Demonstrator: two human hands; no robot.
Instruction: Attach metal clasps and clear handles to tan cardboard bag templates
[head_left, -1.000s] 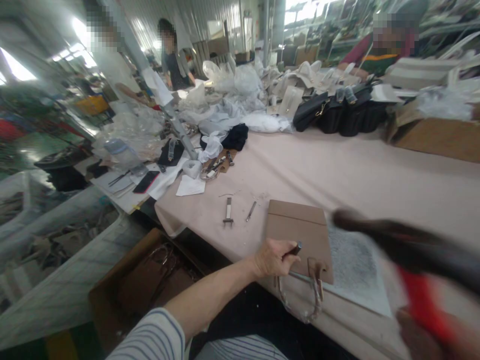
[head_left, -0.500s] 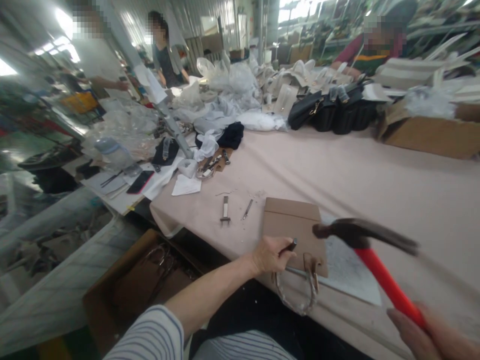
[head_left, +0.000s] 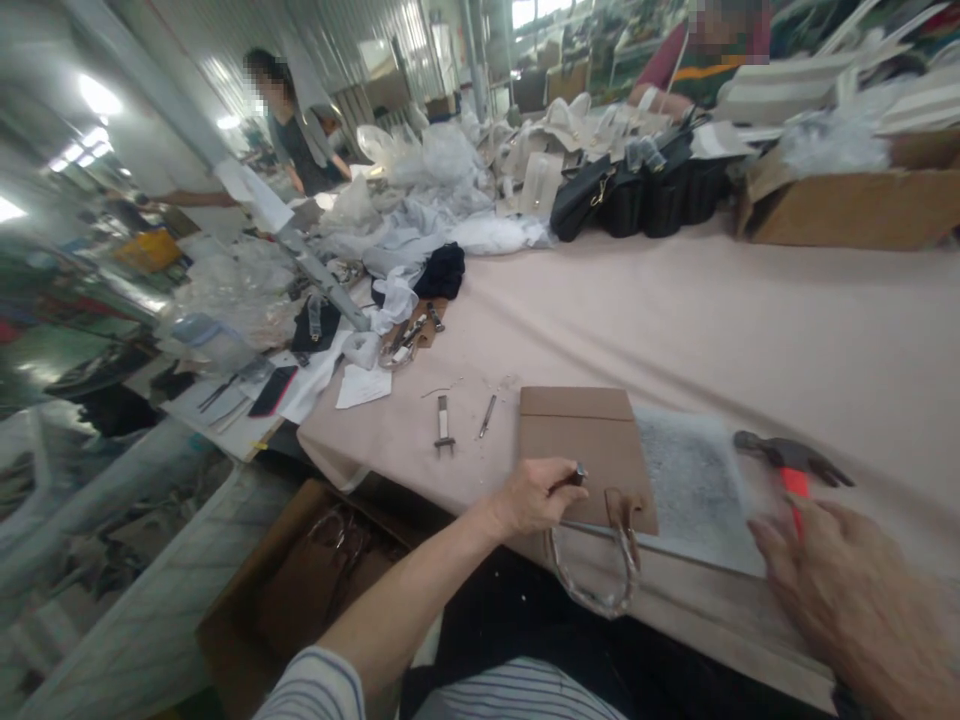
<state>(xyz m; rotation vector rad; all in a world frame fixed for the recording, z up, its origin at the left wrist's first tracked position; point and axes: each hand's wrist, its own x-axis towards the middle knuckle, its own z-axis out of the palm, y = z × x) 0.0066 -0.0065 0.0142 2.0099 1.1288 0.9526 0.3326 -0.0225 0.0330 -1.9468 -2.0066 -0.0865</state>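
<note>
My left hand [head_left: 536, 492] is closed around a short metal punch [head_left: 578, 473], its end poking out past the thumb. Under that hand lies a brown leather bag piece [head_left: 577, 425] with a stitched line near its far edge. A plastic-wrapped ring handle [head_left: 596, 606] hangs from a leather tab over the table's near edge. To the right, my right hand [head_left: 855, 570] covers the red handle of a claw hammer [head_left: 799, 458], whose head rests low on the table. A grey slab [head_left: 694, 485] extends from beneath the leather.
Left of the leather lie a thin metal tool [head_left: 487, 416] and a metal fitting [head_left: 444, 425]. A phone [head_left: 272, 391] sits at the table's left. Black bags [head_left: 637, 195] and a cardboard box [head_left: 855, 210] stand at the back. A brown box [head_left: 255, 590] is below the left edge.
My right hand has brought the hammer down from the air to the tabletop, right of the slab. My left hand keeps the punch at the leather. The view has shifted slightly.
</note>
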